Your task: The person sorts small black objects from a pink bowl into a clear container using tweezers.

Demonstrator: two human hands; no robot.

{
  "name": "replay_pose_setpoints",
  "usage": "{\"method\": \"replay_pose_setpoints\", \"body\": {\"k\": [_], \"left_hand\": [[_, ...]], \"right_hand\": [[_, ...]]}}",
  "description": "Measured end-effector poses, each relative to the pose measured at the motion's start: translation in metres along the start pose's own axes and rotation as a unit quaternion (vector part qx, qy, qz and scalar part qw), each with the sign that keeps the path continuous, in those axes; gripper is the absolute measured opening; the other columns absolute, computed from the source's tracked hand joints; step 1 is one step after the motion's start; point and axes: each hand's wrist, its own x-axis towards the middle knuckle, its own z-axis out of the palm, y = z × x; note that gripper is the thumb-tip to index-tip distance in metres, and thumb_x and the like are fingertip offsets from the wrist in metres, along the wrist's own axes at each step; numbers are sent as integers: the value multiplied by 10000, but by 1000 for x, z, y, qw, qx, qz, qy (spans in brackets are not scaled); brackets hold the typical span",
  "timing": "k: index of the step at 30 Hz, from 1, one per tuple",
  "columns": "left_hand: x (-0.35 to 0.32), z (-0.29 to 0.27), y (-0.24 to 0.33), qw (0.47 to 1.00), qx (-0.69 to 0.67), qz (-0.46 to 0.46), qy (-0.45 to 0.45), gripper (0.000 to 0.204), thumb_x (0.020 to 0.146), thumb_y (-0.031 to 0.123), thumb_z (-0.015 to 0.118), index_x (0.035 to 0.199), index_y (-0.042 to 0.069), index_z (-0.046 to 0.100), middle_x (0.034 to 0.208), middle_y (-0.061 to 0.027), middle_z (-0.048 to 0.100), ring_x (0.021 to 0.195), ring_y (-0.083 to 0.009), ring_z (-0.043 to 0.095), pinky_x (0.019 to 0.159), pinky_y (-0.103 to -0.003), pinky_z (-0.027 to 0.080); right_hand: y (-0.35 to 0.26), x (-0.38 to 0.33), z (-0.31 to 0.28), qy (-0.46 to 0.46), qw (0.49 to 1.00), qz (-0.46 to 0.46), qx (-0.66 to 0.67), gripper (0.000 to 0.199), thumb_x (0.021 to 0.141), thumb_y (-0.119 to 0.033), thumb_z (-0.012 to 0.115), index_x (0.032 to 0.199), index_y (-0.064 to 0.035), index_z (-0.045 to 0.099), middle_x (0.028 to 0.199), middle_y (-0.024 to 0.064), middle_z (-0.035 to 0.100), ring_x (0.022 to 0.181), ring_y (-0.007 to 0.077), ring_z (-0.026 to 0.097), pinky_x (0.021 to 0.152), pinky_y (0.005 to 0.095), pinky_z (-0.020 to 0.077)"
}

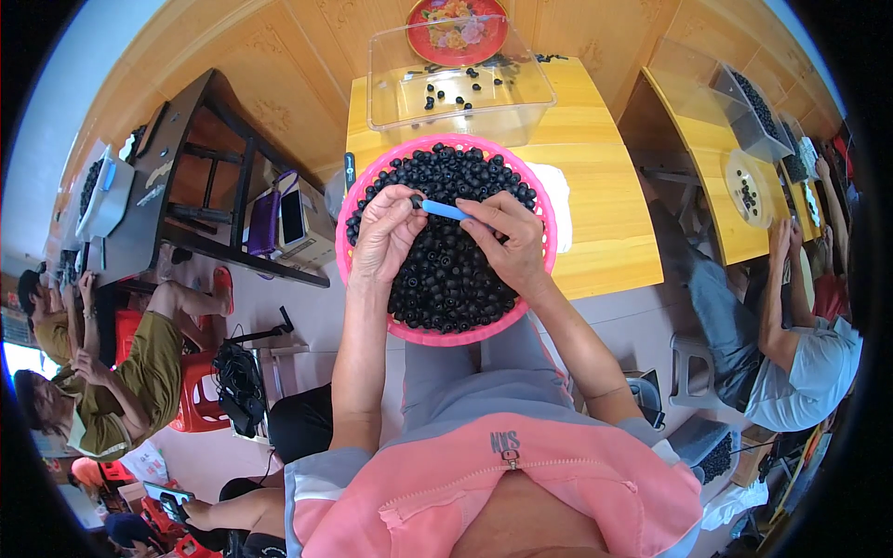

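A pink basket rests at my lap, heaped with small round black parts that have a hole in them. Above the heap, my left hand pinches one small dark part between thumb and fingertips. In my right hand, thumb and fingers close on a slim blue-handled tool. Its left end meets the part at my left fingertips; any tip or blade there is too small to make out.
Beyond the basket, a clear plastic bin with a few black parts stands on the yellow table. A red floral tray is behind it. People sit at both sides; a dark table stands left, another yellow table right.
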Motion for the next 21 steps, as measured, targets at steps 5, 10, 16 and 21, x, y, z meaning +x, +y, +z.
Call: {"method": "replay_pose_setpoints", "body": {"k": [5, 10, 16, 21], "left_hand": [[0, -3, 0, 1000, 1, 2, 7, 125, 859, 28, 607, 983, 24, 595, 955, -114, 646, 833, -180, 645, 733, -274, 559], [0, -5, 0, 1000, -5, 8, -10, 86, 849, 21, 617, 935, 26, 617, 954, -123, 649, 834, -191, 647, 731, -283, 558], [1, -3, 1, 999, -11, 4, -47, 62, 829, 13, 637, 888, 34, 635, 920, -123, 631, 784, -185, 624, 693, -262, 543], [-3, 0, 2, 999, -29, 7, -40, 67, 819, 17, 650, 884, 29, 638, 891, -121, 611, 767, -172, 593, 694, -251, 523]], "right_hand": [[1, 0, 1, 2, 1000, 1, 2, 249, 738, -31, 717, 985, -61, 698, 745, 60, 585, 570, 142, 558, 501, 258, 449], [1, -1, 3, 9, 1000, 0, 16, 260, 739, 0, 708, 993, -55, 700, 743, 45, 579, 619, 124, 536, 519, 234, 411], [14, -1, 3, 31, 999, 8, -24, 271, 741, 10, 703, 1006, -50, 696, 743, 59, 578, 629, 138, 540, 546, 243, 422], [9, -1, 1, 61, 997, 8, -37, 245, 743, -18, 712, 985, -52, 696, 731, 79, 566, 585, 175, 543, 501, 286, 421]]}}
